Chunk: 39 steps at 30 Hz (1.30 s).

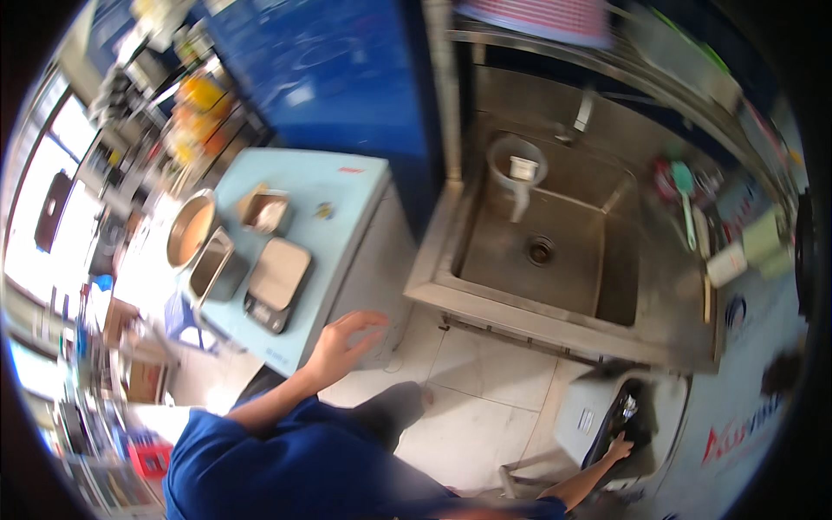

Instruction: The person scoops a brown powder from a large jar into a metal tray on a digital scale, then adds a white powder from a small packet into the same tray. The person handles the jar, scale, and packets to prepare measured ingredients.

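Observation:
My left hand [349, 339] is in the air beside the near corner of a light blue table [354, 214]. Its fingers are apart with nothing in them. On that table, a digital kitchen scale [279, 276] lies closest to this hand. My right hand [621, 446] reaches down to the lower right, over a light-coloured bin [575, 416] lined with a black bag [640, 429]. Some crumpled, shiny waste [629, 407] shows in the bag just beyond the fingers. Whether the right hand grips anything is too small to make out.
A stainless steel sink [520, 260] holds a plastic measuring jug [497, 172] under the tap. Beside the basin lies a green brush [684, 185]. Metal containers [214, 273] and a round bowl [192, 231] crowd the table's left side. A metal frame [520, 474] stands near the bin.

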Each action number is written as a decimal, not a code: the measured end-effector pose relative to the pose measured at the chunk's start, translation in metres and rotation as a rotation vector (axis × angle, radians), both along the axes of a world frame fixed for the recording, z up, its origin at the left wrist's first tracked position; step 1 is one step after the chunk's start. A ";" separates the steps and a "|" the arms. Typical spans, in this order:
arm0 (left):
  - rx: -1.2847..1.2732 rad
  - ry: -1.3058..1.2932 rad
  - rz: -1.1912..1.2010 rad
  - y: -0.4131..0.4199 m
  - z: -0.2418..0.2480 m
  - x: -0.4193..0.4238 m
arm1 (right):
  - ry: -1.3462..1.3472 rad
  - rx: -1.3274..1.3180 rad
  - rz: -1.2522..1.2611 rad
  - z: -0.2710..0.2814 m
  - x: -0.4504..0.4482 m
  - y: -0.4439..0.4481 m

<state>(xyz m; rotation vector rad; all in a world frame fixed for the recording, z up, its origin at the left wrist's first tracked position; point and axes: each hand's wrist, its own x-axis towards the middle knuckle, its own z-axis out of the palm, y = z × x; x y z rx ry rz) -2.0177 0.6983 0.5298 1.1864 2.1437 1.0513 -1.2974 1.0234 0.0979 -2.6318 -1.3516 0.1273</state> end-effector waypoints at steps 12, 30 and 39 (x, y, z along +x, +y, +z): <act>0.303 -0.309 0.284 -0.089 0.060 -0.076 | 1.217 0.340 1.315 0.365 -0.662 -0.042; 0.643 0.070 0.914 -0.475 0.094 -0.401 | 0.014 -0.092 1.655 0.290 -1.217 -0.212; 0.585 -0.156 0.852 -0.489 0.097 -0.424 | 0.089 -0.065 1.798 0.326 -1.211 -0.213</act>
